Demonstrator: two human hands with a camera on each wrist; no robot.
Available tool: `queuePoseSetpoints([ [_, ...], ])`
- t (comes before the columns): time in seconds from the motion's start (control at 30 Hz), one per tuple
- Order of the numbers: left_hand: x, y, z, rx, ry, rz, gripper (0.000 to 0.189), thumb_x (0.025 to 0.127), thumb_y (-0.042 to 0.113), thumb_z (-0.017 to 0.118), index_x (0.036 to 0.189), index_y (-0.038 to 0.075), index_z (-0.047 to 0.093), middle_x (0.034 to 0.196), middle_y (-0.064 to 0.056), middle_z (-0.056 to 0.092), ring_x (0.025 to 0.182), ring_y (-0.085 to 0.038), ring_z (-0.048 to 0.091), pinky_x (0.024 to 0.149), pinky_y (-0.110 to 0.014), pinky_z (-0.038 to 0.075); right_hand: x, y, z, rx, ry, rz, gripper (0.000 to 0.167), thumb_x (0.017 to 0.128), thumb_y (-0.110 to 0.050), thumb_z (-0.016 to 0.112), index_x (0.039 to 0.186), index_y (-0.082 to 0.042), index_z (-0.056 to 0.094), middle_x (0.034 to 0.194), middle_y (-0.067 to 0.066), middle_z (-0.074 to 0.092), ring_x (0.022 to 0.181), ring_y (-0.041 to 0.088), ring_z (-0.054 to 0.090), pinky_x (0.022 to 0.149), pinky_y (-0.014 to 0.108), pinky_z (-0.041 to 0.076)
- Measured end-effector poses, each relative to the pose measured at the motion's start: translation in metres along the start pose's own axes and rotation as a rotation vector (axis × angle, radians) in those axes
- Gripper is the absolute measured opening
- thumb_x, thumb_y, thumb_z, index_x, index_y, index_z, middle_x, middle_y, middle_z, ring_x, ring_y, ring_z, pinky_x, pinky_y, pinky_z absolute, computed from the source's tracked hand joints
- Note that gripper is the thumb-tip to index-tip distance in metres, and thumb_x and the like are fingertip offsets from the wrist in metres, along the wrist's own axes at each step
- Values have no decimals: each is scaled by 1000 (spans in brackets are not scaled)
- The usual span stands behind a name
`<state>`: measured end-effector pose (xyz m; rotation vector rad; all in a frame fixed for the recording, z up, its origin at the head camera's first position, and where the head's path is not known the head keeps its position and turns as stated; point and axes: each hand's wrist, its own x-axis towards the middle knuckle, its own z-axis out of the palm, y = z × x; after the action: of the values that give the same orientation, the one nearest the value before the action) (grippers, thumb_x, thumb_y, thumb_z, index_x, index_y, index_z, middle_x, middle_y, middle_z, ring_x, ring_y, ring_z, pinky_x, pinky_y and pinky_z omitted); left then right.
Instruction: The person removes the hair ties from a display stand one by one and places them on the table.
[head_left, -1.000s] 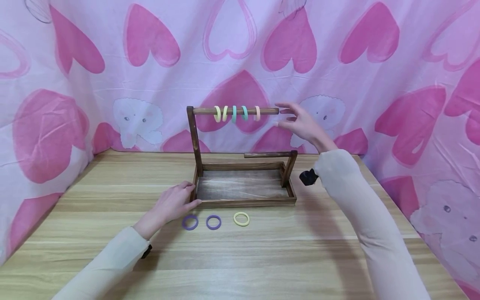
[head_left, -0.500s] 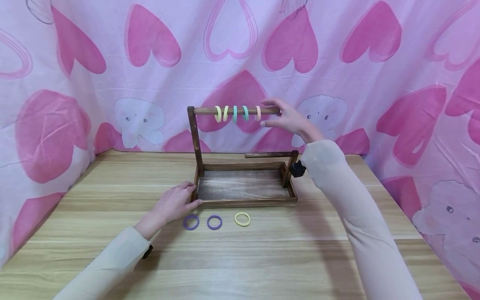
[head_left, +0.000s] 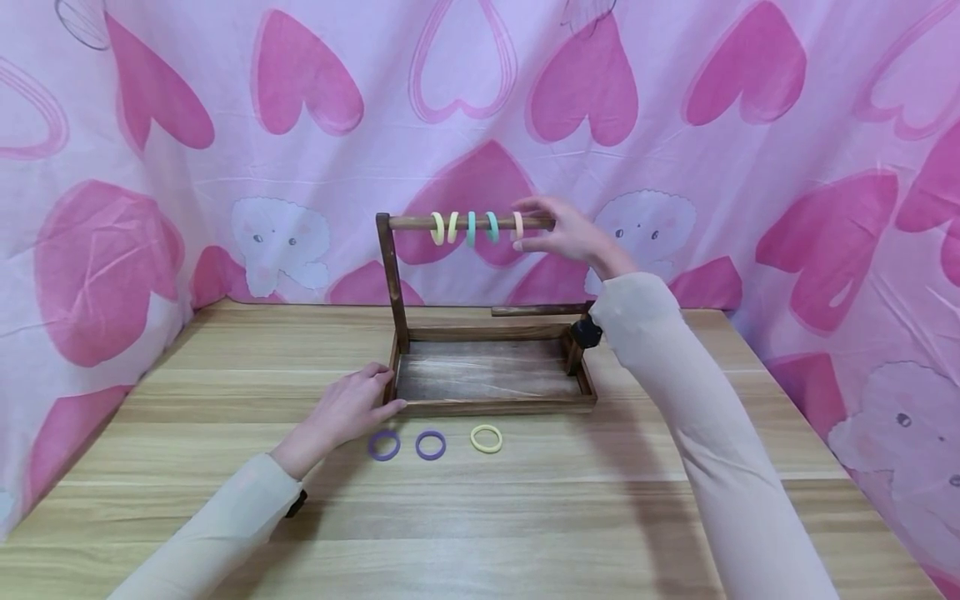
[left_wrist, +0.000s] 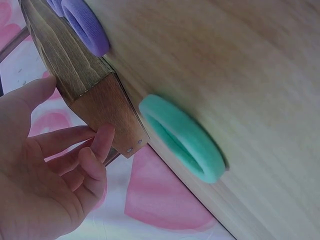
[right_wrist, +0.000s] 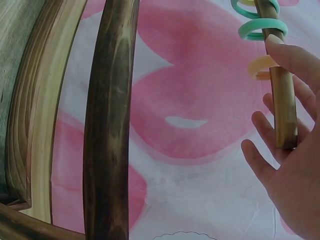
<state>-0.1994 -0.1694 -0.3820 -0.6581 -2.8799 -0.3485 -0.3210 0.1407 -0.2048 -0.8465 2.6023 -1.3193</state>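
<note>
A peach fabric ring [right_wrist: 254, 66] hung close by our empty, half-spread right hand [head_left: 573, 232]; our left hand [head_left: 341, 413] gripped the brown wooden rack [head_left: 495, 407].

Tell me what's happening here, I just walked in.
A person has both hands at a wooden stand. The left hand holds its near-left corner. The right hand is around the free end of the upper bar, at a peach ring; whether it grips the ring isn't clear. Two yellow rings and two green rings also hang there. On the table lie two purple rings, a loose yellow ring and, in the left wrist view, a loose green ring.
</note>
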Motion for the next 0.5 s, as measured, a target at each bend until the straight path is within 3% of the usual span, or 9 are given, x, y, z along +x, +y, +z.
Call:
queuePoseSetpoints([
  [0.23, 0, 0, 0, 1, -7, -3, 55, 79, 37, 63, 112, -6, 56, 109, -18, 54, 87, -33, 56, 69, -43, 48, 0, -2, 3, -3, 16, -77, 53, 76, 1, 66, 124, 4, 43, 118, 19, 48, 108, 28, 46, 89, 37, 38],
  [0.5, 0, 0, 0, 2, 1, 3, 53, 79, 36, 64, 111, -6, 57, 109, -18, 54, 87, -32, 57, 69, -42, 48, 11, 19, 1, 0, 51, -63, 54, 76, -9, 69, 124, -1, 46, 115, 12, 50, 105, 23, 47, 88, 34, 39],
])
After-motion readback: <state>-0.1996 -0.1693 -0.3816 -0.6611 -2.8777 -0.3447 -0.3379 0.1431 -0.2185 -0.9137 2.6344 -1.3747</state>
